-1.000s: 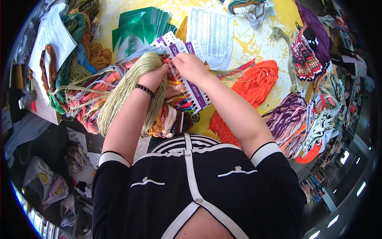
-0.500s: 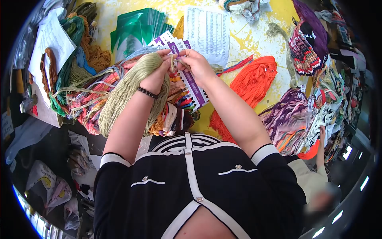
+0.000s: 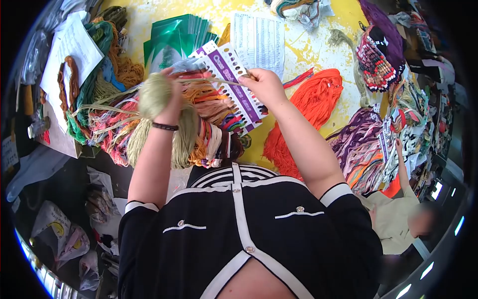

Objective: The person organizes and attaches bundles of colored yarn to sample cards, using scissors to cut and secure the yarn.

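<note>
Pale green skein (image 3: 144, 134) at the left hand (image 3: 173, 102), strand (image 3: 211, 79) at the right hand (image 3: 265, 88)

The skein hangs in front of the torso, its long axis running near to far: loose lengths toward the wearer, rounded end away. It drapes over the left hand, whose blurred fingers are partly covered; their closure cannot be told. The right hand pinches the strand, which spans the hands crosswise. Beneath it, a purple-and-white thread card (image 3: 224, 66) slants from far left to near right; "Cross" is readable, the remaining lettering unclear. Beyond lies a sheet (image 3: 258, 42) of printed columns, too small to read.
</note>
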A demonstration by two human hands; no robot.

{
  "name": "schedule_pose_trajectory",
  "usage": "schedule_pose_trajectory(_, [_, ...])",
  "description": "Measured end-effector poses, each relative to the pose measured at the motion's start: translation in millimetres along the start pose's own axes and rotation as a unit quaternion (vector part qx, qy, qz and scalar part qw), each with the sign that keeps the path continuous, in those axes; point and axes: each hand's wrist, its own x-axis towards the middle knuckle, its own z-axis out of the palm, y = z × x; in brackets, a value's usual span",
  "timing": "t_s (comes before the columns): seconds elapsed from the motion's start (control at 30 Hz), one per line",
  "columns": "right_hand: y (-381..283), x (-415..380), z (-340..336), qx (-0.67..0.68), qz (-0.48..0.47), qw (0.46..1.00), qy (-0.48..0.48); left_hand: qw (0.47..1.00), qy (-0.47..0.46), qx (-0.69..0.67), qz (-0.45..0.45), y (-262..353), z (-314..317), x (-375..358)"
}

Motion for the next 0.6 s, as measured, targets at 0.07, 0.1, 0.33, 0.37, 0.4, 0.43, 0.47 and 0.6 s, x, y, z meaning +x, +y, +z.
schedule_pose_trajectory(0.07, [7.9, -1.2, -2.3, 0.018, -0.021, 1.0, -0.003, 0.936, 0.021, -0.29, -0.2, 0.3, -30.0, 5.9])
schedule_pose_trajectory(0.1, [8.8, -4.3, -2.9, 0.043, -0.022, 0.999, 0.013, 0.889, 0.009, -0.408, -0.208, 1.1, -44.9, 3.5])
schedule_pose_trajectory(0.33, [-27.8, -32.0, 8.5, 0.006, -0.105, 0.994, 0.034, 0.82, 0.067, -0.542, -0.173, 3.6, -163.2, -10.7])
schedule_pose_trajectory(0.37, [-37.0, -37.1, 12.6, -0.008, -0.13, 0.99, 0.05, 0.817, 0.106, -0.54, -0.174, 1.4, -171.3, -15.5])
schedule_pose_trajectory(0.4, [-49.0, -44.0, 13.2, -0.022, -0.154, 0.985, 0.067, 0.812, 0.144, -0.538, -0.174, 0.4, -177.4, -21.3])
schedule_pose_trajectory(0.43, [-50.2, -45.3, 13.0, -0.022, -0.162, 0.984, 0.067, 0.82, 0.152, -0.524, -0.173, -0.5, -181.0, -29.0])
schedule_pose_trajectory(0.47, [-49.1, -43.6, 12.4, -0.016, -0.15, 0.986, 0.068, 0.82, 0.154, -0.526, -0.166, -1.7, -183.1, -37.3])
schedule_pose_trajectory(0.6, [-28.5, -32.9, 7.7, 0.009, -0.128, 0.991, 0.036, 0.885, 0.008, -0.426, -0.185, 26.1, -190.0, -59.5])
